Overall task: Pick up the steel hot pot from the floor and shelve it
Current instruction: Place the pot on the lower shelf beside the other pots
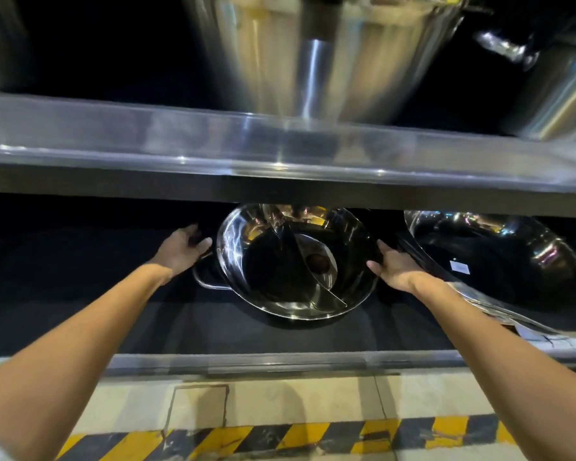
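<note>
Head view: the steel hot pot (296, 261), split by a curved divider, sits on the dark lower shelf (213, 324), its far rim under the shelf above. The left hand (182, 249) hovers by its left handle, fingers spread and holding nothing; the right hand (394, 266) is open against the right rim. Just right lies a large wok (499, 261). Big steel pots (330, 54) stand on the upper shelf (147, 141).

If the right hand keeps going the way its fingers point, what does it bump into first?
Probably the rim of the shiny round steel hot pot with its divider: the right hand points up-left along that edge, seemingly touching already. Depth is hard to judge.
</note>
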Demonstrator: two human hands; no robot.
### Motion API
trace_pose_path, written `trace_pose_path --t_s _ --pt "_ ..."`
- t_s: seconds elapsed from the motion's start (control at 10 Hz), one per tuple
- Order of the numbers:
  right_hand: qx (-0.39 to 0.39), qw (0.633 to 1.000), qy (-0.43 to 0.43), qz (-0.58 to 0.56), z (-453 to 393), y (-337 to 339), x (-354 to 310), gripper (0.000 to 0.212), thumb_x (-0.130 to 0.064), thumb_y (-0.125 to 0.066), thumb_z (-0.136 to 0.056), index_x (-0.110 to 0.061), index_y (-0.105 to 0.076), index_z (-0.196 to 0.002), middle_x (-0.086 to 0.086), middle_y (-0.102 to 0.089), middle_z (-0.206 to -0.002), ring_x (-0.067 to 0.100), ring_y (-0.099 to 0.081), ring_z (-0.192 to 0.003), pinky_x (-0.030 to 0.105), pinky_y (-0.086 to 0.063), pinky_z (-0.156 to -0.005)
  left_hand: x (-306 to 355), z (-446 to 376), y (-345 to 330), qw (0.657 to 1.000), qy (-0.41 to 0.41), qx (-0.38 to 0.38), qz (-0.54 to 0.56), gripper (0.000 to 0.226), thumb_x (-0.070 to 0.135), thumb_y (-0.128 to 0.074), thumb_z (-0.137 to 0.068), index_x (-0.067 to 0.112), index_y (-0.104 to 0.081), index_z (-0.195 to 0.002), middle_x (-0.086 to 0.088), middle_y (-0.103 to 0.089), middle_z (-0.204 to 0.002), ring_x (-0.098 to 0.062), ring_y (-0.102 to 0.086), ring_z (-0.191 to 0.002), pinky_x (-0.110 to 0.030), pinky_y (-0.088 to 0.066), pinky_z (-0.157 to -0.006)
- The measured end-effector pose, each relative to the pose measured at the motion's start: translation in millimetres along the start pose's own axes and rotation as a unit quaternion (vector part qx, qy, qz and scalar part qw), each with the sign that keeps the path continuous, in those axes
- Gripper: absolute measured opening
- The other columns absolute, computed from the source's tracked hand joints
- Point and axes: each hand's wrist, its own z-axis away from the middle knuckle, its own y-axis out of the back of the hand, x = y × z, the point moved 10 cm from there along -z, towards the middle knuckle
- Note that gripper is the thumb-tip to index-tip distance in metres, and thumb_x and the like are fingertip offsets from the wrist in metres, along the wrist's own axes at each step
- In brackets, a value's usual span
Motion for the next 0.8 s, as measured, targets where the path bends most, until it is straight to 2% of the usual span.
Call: trace_pose_path --t_s 0.1,0.2,0.3,0.4,0.5,0.6,0.7,0.8 --pt "-0.007 0.994 -0.013 0.113 24 9 -30 0.048 -0.029 -0.04 -0.097 -0.012 -0.032 -0.14 0.02 -0.037 -0.143 0.039 -0.042 -0.128 0.045 -0.04 -0.104 -9 43 29 0.995 0.017 0.025 -0.098 0.046 0.021 -0.048 -0.093 0.002 -0.041 -0.135 -0.028 -0.048 -0.136 -0.04 -0.047 -0.124 -0.04 -0.039 -0.103" --pt "-0.06 0.99 0.024 0.128 61 10 -89 0.046 -0.03 -0.034 -0.099 -0.016 -0.031 -0.142 0.01 -0.031 -0.152 0.032 -0.034 -0.136 0.044 -0.034 -0.11 -6 101 56 0.986 0.01 0.003 -0.167 0.041 0.02 -0.043 -0.095 0.0 -0.045 -0.131 -0.03 -0.05 -0.129 -0.043 -0.051 -0.116 -0.046 -0.044 -0.099" --pt "-0.113 0.979 0.129 0.109 114 9 -175 0.041 -0.023 -0.034 -0.099 -0.01 -0.037 -0.139 0.014 -0.04 -0.147 0.031 -0.039 -0.134 0.042 -0.033 -0.111 -3 161 96 0.969 0.043 -0.008 -0.243 0.044 0.026 -0.037 -0.097 0.004 -0.04 -0.135 -0.019 -0.045 -0.141 -0.034 -0.047 -0.125 -0.043 -0.04 -0.104" --pt "-0.157 0.962 0.205 0.084 184 12 -257 0.035 -0.018 -0.035 -0.098 -0.005 -0.048 -0.129 0.018 -0.05 -0.135 0.031 -0.048 -0.123 0.04 -0.041 -0.103 5 233 143 0.953 0.095 -0.03 -0.285 0.045 0.027 -0.03 -0.098 0.008 -0.033 -0.139 -0.011 -0.036 -0.149 -0.024 -0.036 -0.135 -0.037 -0.027 -0.113" --pt "-0.214 0.936 0.268 0.074 262 22 -332 0.034 -0.015 -0.036 -0.097 -0.005 -0.05 -0.126 0.017 -0.047 -0.135 0.031 -0.045 -0.123 0.043 -0.039 -0.101 31 319 211 0.944 0.11 -0.019 -0.309 0.049 0.032 -0.03 -0.091 0.005 -0.059 -0.119 -0.016 -0.058 -0.131 -0.024 -0.055 -0.122 -0.035 -0.044 -0.102" --pt "-0.259 0.901 0.337 0.082 345 52 -401 0.032 -0.014 -0.035 -0.097 -0.004 -0.051 -0.123 0.016 -0.047 -0.134 0.026 -0.045 -0.113 0.043 -0.036 -0.105 46 415 296 0.931 0.181 0.001 -0.316 0.04 0.026 -0.046 -0.072 -0.003 -0.074 -0.079 -0.018 -0.076 -0.084 -0.029 -0.074 -0.074 -0.046 -0.06 -0.059" --pt "-0.246 0.878 0.403 0.072 418 96 -461 0.019 -0.007 -0.047 -0.092 -0.001 -0.06 -0.105 0.021 -0.06 -0.113 0.023 -0.057 -0.101 0.036 -0.048 -0.096 57 496 379 0.921 0.255 0.113 -0.272 0.033 0.015 -0.058 -0.078 -0.004 -0.067 -0.103 -0.025 -0.068 -0.11 -0.036 -0.067 -0.101 -0.055 -0.052 -0.088" --pt "-0.215 0.841 0.496 0.039 500 146 -524 0.022 0.001 -0.051 -0.09 0.008 -0.06 -0.109 0.028 -0.061 -0.116 0.022 -0.061 -0.11 0.029 -0.048 -0.091 61 591 425 0.888 0.382 0.077 -0.244 0.044 0.025 -0.038 -0.096 0.006 -0.04 -0.136 -0.015 -0.038 -0.148 -0.028 -0.037 -0.136 -0.043 -0.023 -0.114"
